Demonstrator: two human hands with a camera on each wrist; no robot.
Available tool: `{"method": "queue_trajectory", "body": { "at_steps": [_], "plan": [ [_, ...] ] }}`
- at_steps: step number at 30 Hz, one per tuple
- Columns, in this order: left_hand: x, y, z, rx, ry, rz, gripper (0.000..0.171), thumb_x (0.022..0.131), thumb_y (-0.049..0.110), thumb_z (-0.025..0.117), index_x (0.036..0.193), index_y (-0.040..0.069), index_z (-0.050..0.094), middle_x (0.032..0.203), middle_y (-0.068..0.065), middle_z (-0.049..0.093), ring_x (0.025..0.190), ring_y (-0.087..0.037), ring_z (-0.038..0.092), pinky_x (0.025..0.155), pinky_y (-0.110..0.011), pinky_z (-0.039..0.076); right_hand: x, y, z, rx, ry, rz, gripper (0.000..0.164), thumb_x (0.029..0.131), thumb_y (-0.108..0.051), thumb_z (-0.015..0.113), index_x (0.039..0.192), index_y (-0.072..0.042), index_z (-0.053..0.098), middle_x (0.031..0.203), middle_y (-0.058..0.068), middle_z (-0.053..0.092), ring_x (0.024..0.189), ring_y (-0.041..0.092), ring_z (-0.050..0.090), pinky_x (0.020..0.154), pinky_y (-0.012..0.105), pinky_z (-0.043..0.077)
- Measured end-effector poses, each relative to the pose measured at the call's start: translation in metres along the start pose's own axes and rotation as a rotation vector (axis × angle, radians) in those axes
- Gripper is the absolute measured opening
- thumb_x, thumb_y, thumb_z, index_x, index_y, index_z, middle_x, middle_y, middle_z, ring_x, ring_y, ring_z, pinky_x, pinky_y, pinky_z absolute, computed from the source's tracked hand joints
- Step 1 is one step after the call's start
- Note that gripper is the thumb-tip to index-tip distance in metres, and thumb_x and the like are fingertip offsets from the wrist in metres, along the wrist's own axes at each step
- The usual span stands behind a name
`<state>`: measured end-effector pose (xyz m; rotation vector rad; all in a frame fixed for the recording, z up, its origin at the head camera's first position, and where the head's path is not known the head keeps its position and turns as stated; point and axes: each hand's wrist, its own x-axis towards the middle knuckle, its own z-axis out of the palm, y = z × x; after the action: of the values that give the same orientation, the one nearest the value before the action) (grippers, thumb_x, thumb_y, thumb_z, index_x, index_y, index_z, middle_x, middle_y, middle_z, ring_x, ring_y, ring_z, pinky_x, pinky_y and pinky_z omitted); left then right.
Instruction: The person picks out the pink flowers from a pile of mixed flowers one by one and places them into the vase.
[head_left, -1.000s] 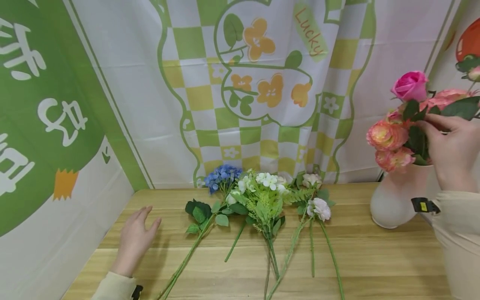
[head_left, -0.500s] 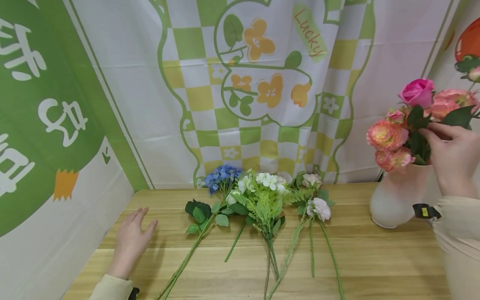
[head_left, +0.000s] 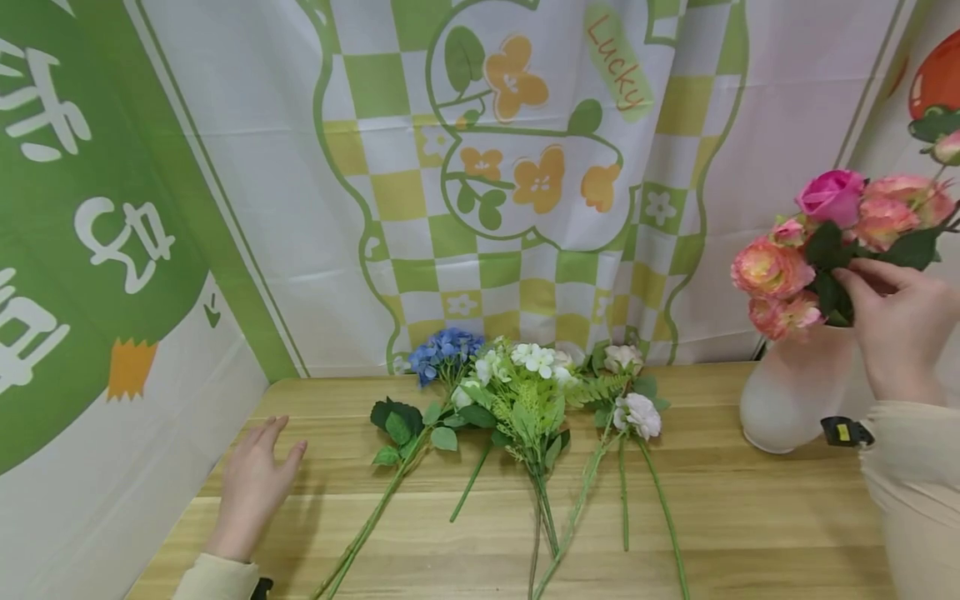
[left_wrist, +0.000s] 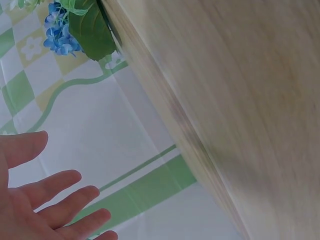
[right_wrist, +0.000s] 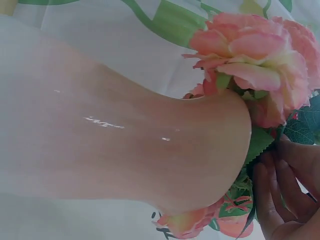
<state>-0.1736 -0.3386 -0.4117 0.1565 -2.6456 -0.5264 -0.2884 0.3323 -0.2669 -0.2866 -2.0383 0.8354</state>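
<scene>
My right hand point(head_left: 903, 321) is at the mouth of a white-and-pink vase point(head_left: 795, 392), its thumb and fingers pinching the stem of a bright pink rose point(head_left: 831, 198) among dark leaves. The pinched stem itself is mostly hidden by the leaves and fingers. Peach-pink flowers point(head_left: 772, 267) lean out over the vase's rim beside the hand. The right wrist view shows the fingertips point(right_wrist: 282, 165) close to the vase mouth. My left hand point(head_left: 251, 492) is over the left part of the table with spread fingers and holds nothing.
Across the wooden table point(head_left: 750, 517) lie a blue hydrangea point(head_left: 446, 354), a white-flowered green bunch point(head_left: 532, 400), and pale pink flowers point(head_left: 637, 417) with long stems. A leafy stem point(head_left: 375, 508) points toward the front edge. A printed cloth point(head_left: 525, 275) hangs behind.
The pink rose has come down closer to the vase's mouth, with my right hand lowering along with it. My left hand has drifted slightly left.
</scene>
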Motion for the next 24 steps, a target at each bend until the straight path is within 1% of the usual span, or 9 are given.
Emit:
{"method": "queue_trajectory", "body": {
  "at_steps": [4, 8, 15, 18, 24],
  "plan": [
    [0.0, 0.0, 0.0, -0.001, 0.01, 0.005, 0.055, 0.093, 0.024, 0.057, 0.134, -0.01, 0.043, 0.137, -0.036, 0.039, 0.12, -0.055, 0.037, 0.097, -0.068, 0.028, -0.002, 0.001, 0.002, 0.002, 0.021, -0.015, 0.034, 0.091, -0.035, 0.061, 0.113, -0.011, 0.07, 0.112, 0.006, 0.069, 0.068, -0.027, 0.038, 0.066, -0.004, 0.035],
    [0.001, 0.0, 0.0, 0.0, 0.013, 0.006, 0.055, 0.094, 0.026, 0.057, 0.133, -0.01, 0.043, 0.137, -0.036, 0.039, 0.12, -0.055, 0.037, 0.097, -0.069, 0.028, -0.004, 0.002, 0.002, 0.008, 0.022, -0.024, 0.034, 0.091, -0.034, 0.061, 0.112, -0.009, 0.07, 0.111, 0.006, 0.069, 0.069, -0.027, 0.039, 0.067, -0.004, 0.036],
    [0.0, 0.0, -0.001, -0.005, 0.03, 0.012, 0.054, 0.093, 0.023, 0.058, 0.133, -0.011, 0.044, 0.135, -0.037, 0.04, 0.119, -0.055, 0.038, 0.096, -0.069, 0.029, -0.011, 0.006, 0.002, -0.019, 0.038, -0.058, 0.035, 0.092, -0.033, 0.059, 0.111, -0.005, 0.07, 0.111, 0.019, 0.068, 0.067, -0.029, 0.033, 0.064, -0.004, 0.029],
    [0.0, 0.0, -0.001, -0.008, 0.031, 0.01, 0.054, 0.093, 0.023, 0.057, 0.133, -0.01, 0.044, 0.135, -0.037, 0.04, 0.118, -0.056, 0.038, 0.096, -0.07, 0.029, -0.013, 0.007, 0.004, -0.022, 0.046, -0.069, 0.036, 0.093, -0.034, 0.058, 0.111, -0.005, 0.07, 0.11, 0.019, 0.068, 0.067, -0.03, 0.031, 0.063, -0.004, 0.027],
    [0.0, 0.0, -0.001, -0.006, 0.039, 0.016, 0.053, 0.093, 0.023, 0.058, 0.132, -0.01, 0.044, 0.134, -0.037, 0.041, 0.118, -0.056, 0.039, 0.095, -0.07, 0.03, -0.015, 0.01, 0.008, -0.017, 0.09, -0.092, 0.036, 0.092, -0.034, 0.059, 0.108, -0.004, 0.071, 0.105, 0.018, 0.069, 0.064, -0.034, 0.03, 0.063, -0.005, 0.026]
  ]
}}
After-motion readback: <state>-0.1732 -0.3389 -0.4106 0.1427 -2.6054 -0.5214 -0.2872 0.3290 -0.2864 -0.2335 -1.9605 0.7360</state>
